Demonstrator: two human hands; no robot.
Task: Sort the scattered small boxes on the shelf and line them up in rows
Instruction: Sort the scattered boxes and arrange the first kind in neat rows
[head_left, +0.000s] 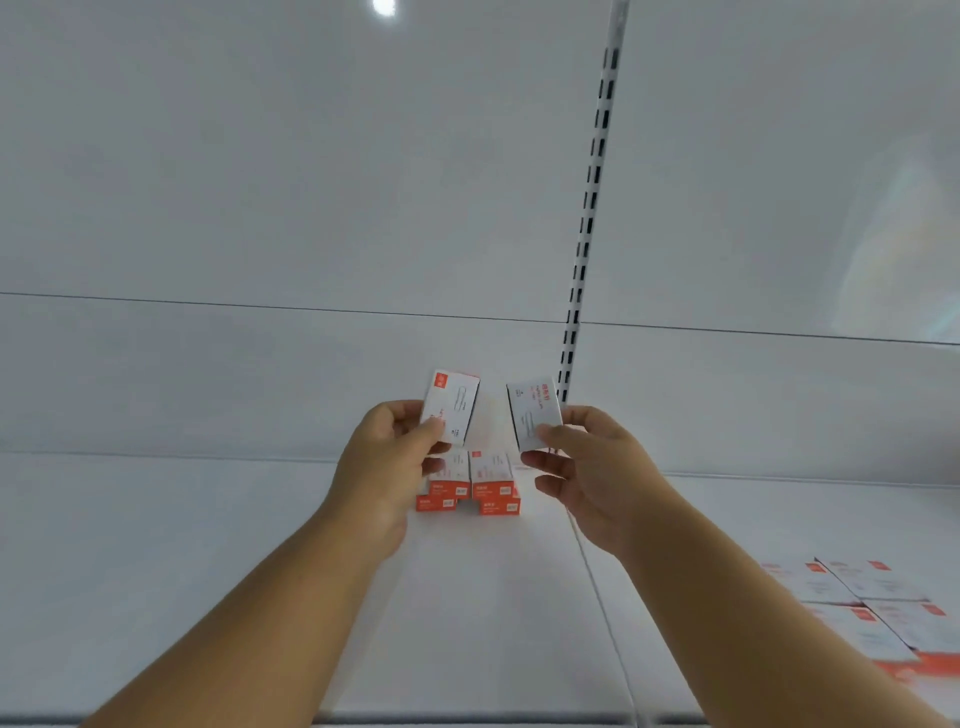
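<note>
My left hand (384, 457) holds a small white box with an orange corner (454, 402) upright, above the shelf. My right hand (582, 462) grips a second small white box (535, 415), tilted a little, at the same height. The two boxes are apart, a hand's width between them. Below and behind the hands, several small white and orange boxes (491, 480) stand packed together on the white shelf (208, 571); my left hand hides part of that group.
A slotted white upright (589, 208) runs up the back panel behind my right hand. Larger white boxes with orange marks (878, 608) lie flat at the shelf's right end. A seam in the shelf runs forward under my right arm.
</note>
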